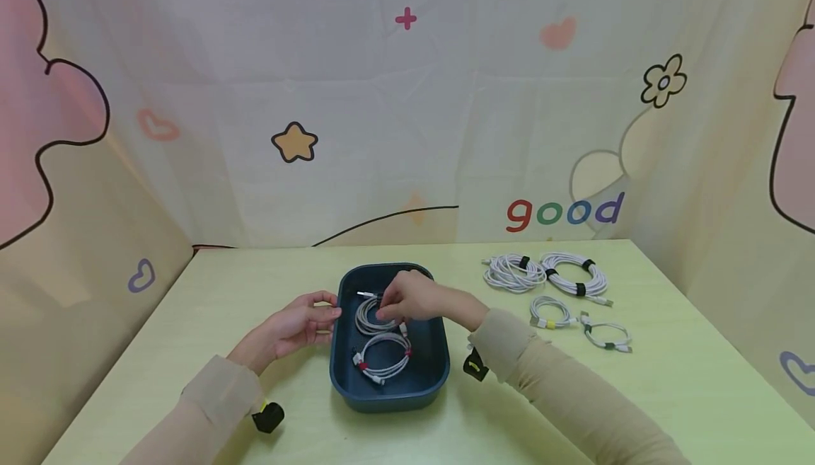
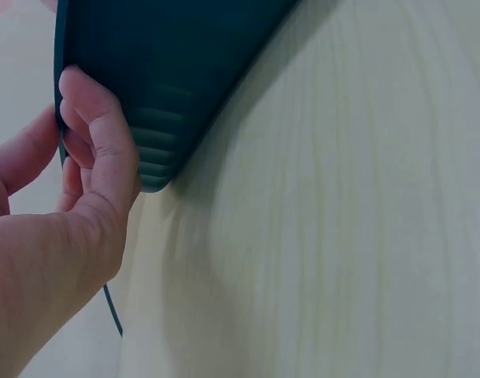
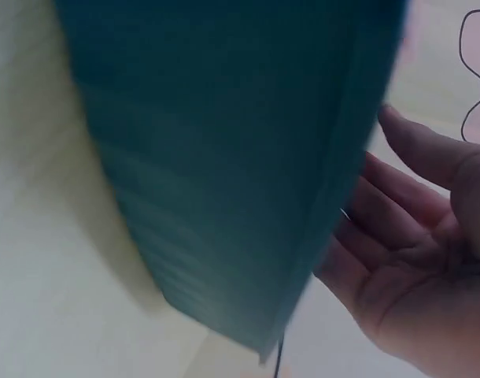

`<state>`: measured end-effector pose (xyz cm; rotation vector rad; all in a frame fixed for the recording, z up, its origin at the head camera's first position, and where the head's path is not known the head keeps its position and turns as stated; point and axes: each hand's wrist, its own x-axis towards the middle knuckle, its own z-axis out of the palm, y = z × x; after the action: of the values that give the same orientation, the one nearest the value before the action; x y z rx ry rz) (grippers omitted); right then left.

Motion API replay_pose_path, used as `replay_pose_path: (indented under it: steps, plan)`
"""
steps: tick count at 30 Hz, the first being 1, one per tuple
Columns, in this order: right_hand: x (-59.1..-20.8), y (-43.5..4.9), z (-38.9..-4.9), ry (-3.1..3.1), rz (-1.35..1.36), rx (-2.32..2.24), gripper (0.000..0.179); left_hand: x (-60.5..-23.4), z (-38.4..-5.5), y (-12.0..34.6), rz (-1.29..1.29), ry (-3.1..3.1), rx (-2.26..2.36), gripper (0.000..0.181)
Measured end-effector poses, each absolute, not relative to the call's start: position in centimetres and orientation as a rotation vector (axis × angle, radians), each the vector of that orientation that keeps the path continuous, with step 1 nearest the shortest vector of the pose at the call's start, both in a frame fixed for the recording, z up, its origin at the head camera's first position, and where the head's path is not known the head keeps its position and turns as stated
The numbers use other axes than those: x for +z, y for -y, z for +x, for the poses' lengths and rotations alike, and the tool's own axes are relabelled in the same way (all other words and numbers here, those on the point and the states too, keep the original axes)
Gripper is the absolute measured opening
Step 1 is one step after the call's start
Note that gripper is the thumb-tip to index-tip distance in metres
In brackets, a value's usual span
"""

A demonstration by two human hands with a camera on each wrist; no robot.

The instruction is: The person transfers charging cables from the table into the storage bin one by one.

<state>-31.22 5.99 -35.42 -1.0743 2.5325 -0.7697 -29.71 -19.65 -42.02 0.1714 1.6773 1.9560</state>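
A dark blue plastic bin (image 1: 390, 403) stands on the table with two coiled cables inside. My left hand (image 1: 304, 327) holds its left rim, thumb on one side and fingers against the outer wall, as the left wrist view also shows. Over the right rim reaches my right hand (image 1: 414, 296), its thumb and fingertips pinching the upper coiled grey cable (image 1: 366, 320). Nearer the bin's front lies a white coiled cable (image 1: 390, 337) with red ties. In the right wrist view the bin's wall (image 3: 224, 173) hides the fingertips of the right hand (image 3: 413, 244).
On the table's right lie several more coils: a thick white bundle (image 1: 509, 275) with a black tie, a large white ring (image 1: 598, 284), a small coil (image 1: 550, 302) with a yellow tie and a thin looped cable (image 1: 601, 341). A printed curtain (image 1: 356, 61) closes off the back.
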Motion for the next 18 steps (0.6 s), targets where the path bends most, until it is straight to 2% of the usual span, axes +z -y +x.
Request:
replay_pose_path:
  steps: [5,13,18]
  plan:
    - [-34.6,-8.2,-31.7,-2.71,-1.123,-0.864,0.02,-42.0,-29.7,19.6,0.158,-1.679,1.961,0.015]
    - [-34.0,-14.7,-32.3,-3.018,-0.901,-1.0,0.02,-42.0,-29.7,19.6,0.138,-1.675,1.973,0.016]
    - [-34.3,-19.3,-33.0,-3.134,-0.758,-0.875,0.022,-42.0,-29.7,19.6,0.147,-1.671,1.979,0.016]
